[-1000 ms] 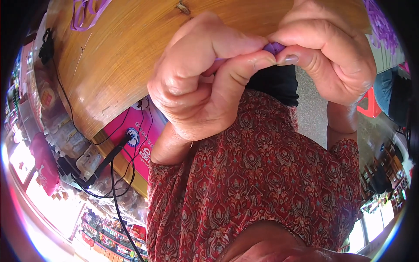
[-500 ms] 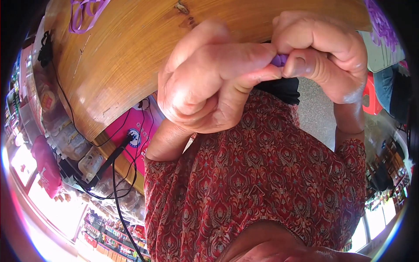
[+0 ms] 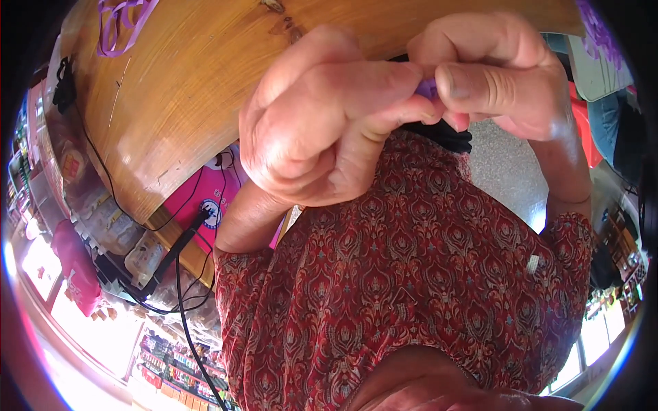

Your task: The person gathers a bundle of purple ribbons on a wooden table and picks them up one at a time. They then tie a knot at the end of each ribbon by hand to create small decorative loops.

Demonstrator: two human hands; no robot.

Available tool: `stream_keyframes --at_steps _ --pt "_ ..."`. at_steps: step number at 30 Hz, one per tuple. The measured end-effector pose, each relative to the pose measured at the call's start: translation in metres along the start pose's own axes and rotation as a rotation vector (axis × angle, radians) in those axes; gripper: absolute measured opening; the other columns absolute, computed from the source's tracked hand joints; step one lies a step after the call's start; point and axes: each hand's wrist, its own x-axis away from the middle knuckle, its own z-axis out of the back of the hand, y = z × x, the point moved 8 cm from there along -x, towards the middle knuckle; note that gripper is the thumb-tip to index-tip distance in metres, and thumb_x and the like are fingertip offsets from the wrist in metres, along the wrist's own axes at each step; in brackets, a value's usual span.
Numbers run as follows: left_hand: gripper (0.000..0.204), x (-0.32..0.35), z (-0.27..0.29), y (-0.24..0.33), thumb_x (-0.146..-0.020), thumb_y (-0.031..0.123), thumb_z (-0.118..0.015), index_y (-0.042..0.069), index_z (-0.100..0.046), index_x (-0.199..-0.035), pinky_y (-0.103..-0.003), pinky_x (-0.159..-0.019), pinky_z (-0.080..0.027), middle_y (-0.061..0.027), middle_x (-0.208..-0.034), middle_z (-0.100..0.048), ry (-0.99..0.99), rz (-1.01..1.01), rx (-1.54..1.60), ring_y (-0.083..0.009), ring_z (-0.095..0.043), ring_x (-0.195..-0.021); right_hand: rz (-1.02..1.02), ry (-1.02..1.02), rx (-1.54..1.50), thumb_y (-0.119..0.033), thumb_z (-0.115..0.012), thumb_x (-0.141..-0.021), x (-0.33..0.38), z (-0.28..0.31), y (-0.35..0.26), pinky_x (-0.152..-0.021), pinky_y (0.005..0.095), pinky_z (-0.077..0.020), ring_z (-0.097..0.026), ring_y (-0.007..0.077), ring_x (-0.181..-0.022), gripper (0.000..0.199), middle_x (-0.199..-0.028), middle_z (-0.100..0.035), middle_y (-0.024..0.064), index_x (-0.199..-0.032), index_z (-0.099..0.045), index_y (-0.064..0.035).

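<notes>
Between my two hands, held up above the table's near edge, is a small folded piece of purple ribbon (image 3: 426,88). My left hand (image 3: 312,123) pinches it from the left between thumb and forefinger, with the other fingers curled in. From the right, my right hand (image 3: 504,75) closes on its other side, the thumb lying across it and the fingers bent. Most of the ribbon is hidden by the fingertips.
Loops of purple ribbon (image 3: 127,27) lie at the wooden table's (image 3: 185,89) far left. More purple strips (image 3: 598,38) hang at the far right. Black cables (image 3: 181,274) run beside a pink bag (image 3: 188,202) at left. A red stool (image 3: 582,130) is at right.
My right thumb has moved up and left over the ribbon, and a right fingertip now shows below it. My left hand keeps its pinch and has shifted slightly left.
</notes>
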Motion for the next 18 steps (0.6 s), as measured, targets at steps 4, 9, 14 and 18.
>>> stream_keyframes --at_steps 4,9,14,18 --pt "0.010 0.005 0.001 -0.036 -0.081 0.002 -0.067 0.001 -0.063 -0.090 -0.019 -0.048 -0.039 -0.0001 -0.068 -0.057 0.300 0.298 0.356 -0.0055 -0.050 -0.056 -0.375 0.232 0.033 -0.022 -0.061 -0.089 0.004 0.005 -0.013 -0.062 0.0243 -0.0429 -0.057 0.0125 -0.072 0.023 -0.081 -0.062 0.0075 -0.088 -0.063 0.0009" --pt "0.004 0.015 -0.010 -0.056 -0.088 0.002 -0.058 0.000 -0.059 -0.091 -0.023 -0.060 -0.051 -0.0072 -0.080 -0.066 0.535 0.493 0.709 -0.0102 -0.061 -0.067 -0.077 0.210 -0.013 -0.028 -0.059 -0.090 -0.003 0.016 -0.007 -0.062 0.0220 -0.0411 -0.054 0.0105 -0.071 0.031 -0.082 -0.060 0.0085 -0.099 -0.060 0.0020" --pt "0.004 0.019 -0.008 -0.061 -0.087 0.002 -0.060 0.000 -0.060 -0.091 -0.024 -0.064 -0.051 -0.0072 -0.080 -0.066 0.577 0.619 0.819 -0.0114 -0.061 -0.069 0.215 0.177 0.152 -0.006 -0.062 -0.086 -0.004 0.008 -0.028 -0.064 0.0249 -0.0502 -0.062 0.0154 -0.074 0.017 -0.083 -0.061 0.0115 -0.097 -0.060 0.0061" --pt "0.013 0.022 -0.009 -0.064 -0.090 0.011 -0.056 -0.001 -0.061 -0.090 -0.021 -0.055 -0.033 0.0010 -0.067 -0.050 0.468 0.710 0.781 -0.0072 -0.039 -0.057 0.313 0.262 0.347 0.002 -0.062 -0.083 -0.002 0.010 -0.035 -0.068 0.0264 -0.0528 -0.063 0.0173 -0.079 0.016 -0.085 -0.062 0.0124 -0.098 -0.060 0.0075"
